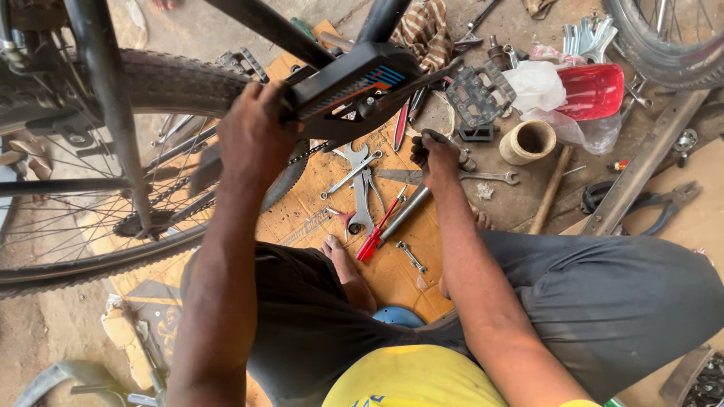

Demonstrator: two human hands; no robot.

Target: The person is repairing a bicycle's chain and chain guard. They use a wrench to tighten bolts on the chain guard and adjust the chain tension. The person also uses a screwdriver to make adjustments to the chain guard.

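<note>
Head view, looking down past the person's knees: the left hand [253, 136] wraps tight around the black bicycle frame tube beside its black chain guard with orange and blue stripes [354, 79], apparently to keep the bike steady. The right hand [437, 154] is closed, grease-dark, over a small dark metal part just above the flattened brown cardboard sheet [302, 218]; what it grips is partly hidden. Silver open-ended spanners [362, 181] and a red-handled screwdriver [377, 230] lie spread on the cardboard within easy reach. The knobbly rear wheel [90, 173] stands at the left.
</note>
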